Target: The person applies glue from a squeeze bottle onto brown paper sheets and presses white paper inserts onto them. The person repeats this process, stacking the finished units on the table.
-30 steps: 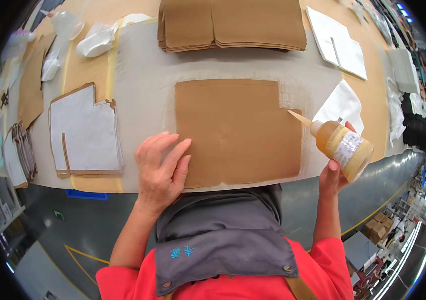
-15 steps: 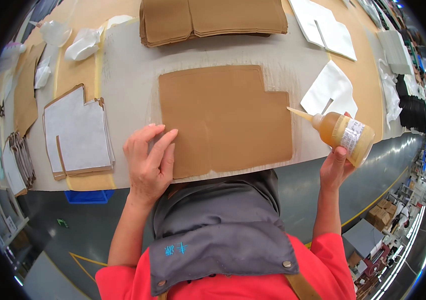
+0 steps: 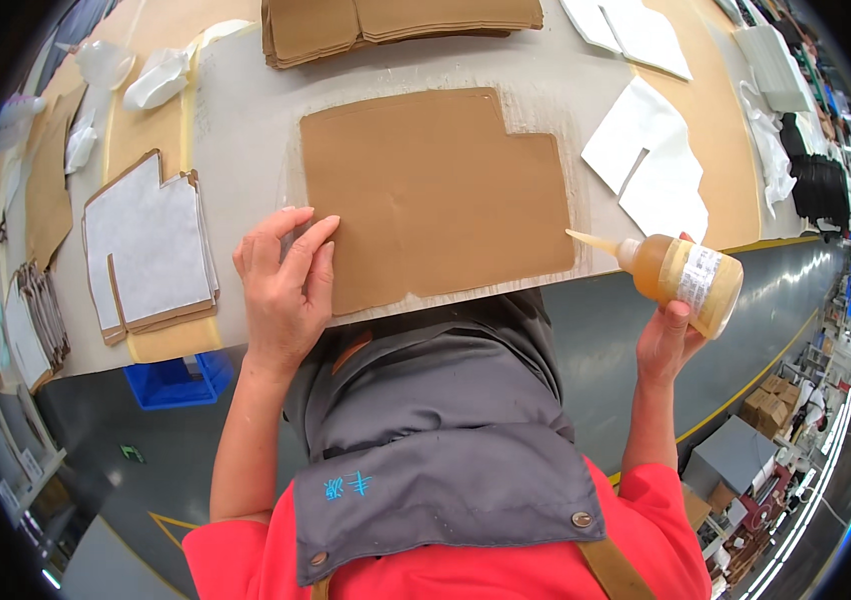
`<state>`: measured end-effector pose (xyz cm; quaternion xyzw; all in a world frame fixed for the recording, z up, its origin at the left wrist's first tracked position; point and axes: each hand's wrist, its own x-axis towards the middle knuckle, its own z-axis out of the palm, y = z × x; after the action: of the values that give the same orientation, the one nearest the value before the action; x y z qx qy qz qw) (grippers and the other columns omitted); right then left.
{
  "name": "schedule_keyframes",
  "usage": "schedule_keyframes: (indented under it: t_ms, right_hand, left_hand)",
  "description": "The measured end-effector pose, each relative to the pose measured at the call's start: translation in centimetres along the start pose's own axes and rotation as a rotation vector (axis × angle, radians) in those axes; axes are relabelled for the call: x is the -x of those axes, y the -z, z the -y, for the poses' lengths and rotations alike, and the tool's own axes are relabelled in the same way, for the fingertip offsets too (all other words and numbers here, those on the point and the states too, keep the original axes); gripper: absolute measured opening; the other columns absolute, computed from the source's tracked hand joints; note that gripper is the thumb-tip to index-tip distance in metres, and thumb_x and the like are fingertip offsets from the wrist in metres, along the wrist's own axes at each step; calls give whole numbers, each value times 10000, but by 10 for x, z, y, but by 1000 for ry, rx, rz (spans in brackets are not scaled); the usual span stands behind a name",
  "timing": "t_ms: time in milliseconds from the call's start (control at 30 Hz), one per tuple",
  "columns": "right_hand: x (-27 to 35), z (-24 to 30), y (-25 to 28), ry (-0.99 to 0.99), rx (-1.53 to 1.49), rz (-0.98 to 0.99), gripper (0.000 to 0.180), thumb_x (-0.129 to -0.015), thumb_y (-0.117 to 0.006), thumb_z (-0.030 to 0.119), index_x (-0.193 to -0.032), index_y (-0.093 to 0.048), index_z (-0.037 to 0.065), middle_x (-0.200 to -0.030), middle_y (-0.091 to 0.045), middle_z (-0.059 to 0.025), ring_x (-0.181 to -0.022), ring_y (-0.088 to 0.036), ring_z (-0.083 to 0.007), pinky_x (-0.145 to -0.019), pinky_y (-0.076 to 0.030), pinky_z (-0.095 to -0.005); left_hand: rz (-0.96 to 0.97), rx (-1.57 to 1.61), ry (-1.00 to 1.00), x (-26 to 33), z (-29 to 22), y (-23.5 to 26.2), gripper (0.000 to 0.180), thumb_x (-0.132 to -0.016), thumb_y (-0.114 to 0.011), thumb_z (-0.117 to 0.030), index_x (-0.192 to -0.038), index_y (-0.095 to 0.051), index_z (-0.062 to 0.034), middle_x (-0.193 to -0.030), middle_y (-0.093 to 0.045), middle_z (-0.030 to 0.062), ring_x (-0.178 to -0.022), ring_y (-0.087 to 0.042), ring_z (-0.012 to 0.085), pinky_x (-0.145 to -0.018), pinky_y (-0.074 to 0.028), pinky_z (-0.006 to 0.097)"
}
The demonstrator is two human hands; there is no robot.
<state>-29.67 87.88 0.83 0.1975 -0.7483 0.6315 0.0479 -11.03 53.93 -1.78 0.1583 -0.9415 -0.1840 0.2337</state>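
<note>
A flat brown panel (image 3: 436, 190), notched at its far right corner, lies on the table in front of me. It looks like leather or a similar sheet. My left hand (image 3: 284, 275) is at its left edge, fingers apart and lightly bent, with a fingertip at the edge; nothing is gripped. My right hand (image 3: 668, 345) is wrapped round the lower part of a squeeze bottle (image 3: 674, 277) of amber liquid with a pale label. The bottle is tilted, its long thin nozzle pointing left, close to the panel's right edge.
Stacked brown panels (image 3: 406, 22) lie at the far side. White cut pieces (image 3: 646, 165) are on the right, beside crumpled white wrapping (image 3: 768, 165). To the left is a stack of white-faced pieces (image 3: 151, 250). A blue bin (image 3: 178, 380) stands below the table edge.
My view has shifted, so the table sits higher in the picture. The bottle has tipped nearer to level, its nozzle now beside the panel's near right part. My left hand stays at the left edge.
</note>
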Motion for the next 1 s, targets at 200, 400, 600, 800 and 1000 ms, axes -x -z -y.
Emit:
schedule_keyframes:
  t_ms: [200, 400, 600, 800, 1000]
  right_hand:
    - [22, 6, 8, -67, -29, -53, 838, -891, -716, 472, -1482, -315, 32, -1451, -477, -222, -1318, -505, -314, -1077, -449, -466]
    - [32, 6, 6, -101, -59, -139, 793, -912, -682, 490, -1459, -351, 19, -1435, -502, -191, -1248, -567, -281, -971, -532, -418]
    - [45, 8, -11, -274, -204, -275, 693, -938, -635, 505, -1397, -433, 26, -1335, -573, -129, -1111, -644, -233, -845, -602, -353]
    - [59, 15, -36, -393, -320, -318, 641, -955, -613, 500, -1365, -460, 31, -1255, -600, -95, -1067, -652, -213, -831, -604, -359]
    - [67, 24, -60, -420, -390, -244, 644, -949, -636, 478, -1367, -451, 25, -1274, -587, -105, -1064, -647, -224, -820, -606, -389]
  left_hand:
    - [-25, 16, -17, 1, 1, -3, 247, -857, -684, -39, -1094, -713, -100, -1147, -602, 57, -1120, -571, 236, -967, -382, 371]
    - [-24, 25, -16, 1, 0, -2, 238, -863, -684, -41, -1092, -713, -99, -1147, -600, 57, -1121, -569, 237, -964, -382, 371]
    - [-11, 31, -15, 1, 1, -1, 240, -869, -681, -46, -1101, -713, -100, -1155, -600, 57, -1120, -568, 236, -962, -382, 372]
    - [-4, 38, -4, 1, 0, 1, 241, -875, -682, -34, -1106, -721, -90, -1178, -617, 76, -1107, -582, 246, -981, -404, 364]
    - [-43, 75, -17, 2, 4, -1, 246, -853, -699, -59, -1094, -717, -107, -1161, -604, 57, -1110, -573, 239, -969, -385, 372]
